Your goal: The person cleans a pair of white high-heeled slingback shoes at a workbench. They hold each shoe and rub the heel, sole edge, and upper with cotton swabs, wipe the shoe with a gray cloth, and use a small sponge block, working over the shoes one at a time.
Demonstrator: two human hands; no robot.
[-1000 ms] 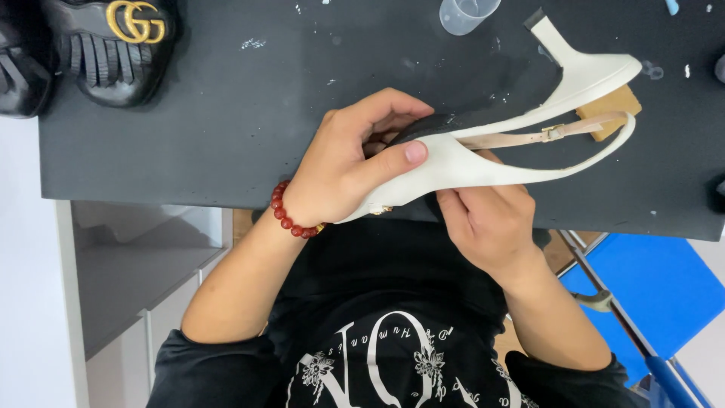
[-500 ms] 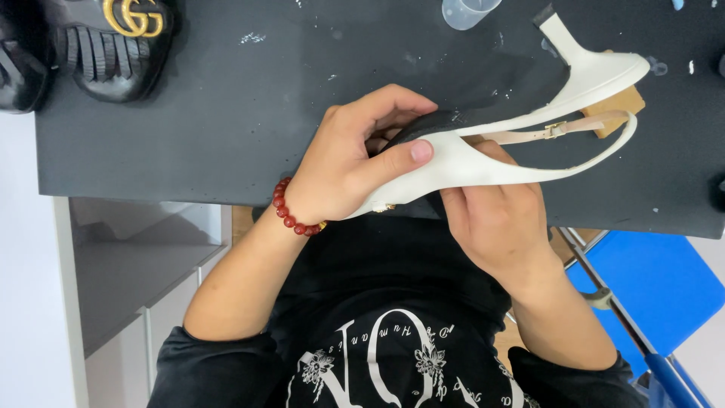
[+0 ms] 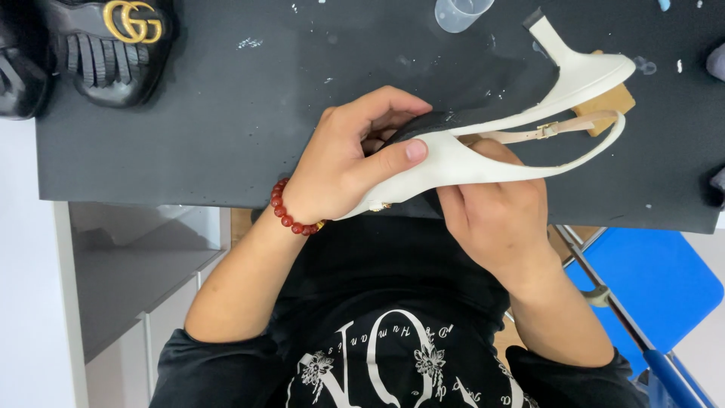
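Fingers [image 3: 381, 113] of the left hand [image 3: 343, 162] clamped the toe of a white slingback heel [image 3: 483, 155], thumb pressed along its side, seemingly to steady it. Below them, the right hand [image 3: 495, 219] gripped the shoe from underneath, above a black worktable [image 3: 226, 113].

Black short-sleeved top [image 3: 393, 302], sleeves ending well up arms from hands, forearms bare. White ornate lettering with small white flower motifs [image 3: 377, 363] across chest of top, seen upside down. Bracelet of round dark-red beads [image 3: 291, 215] circling wrist just behind left hand [image 3: 351, 162], one small gold-coloured bead at its end. Right hand [image 3: 498, 219]: no ring, no bracelet. Fingernails short, unpainted.
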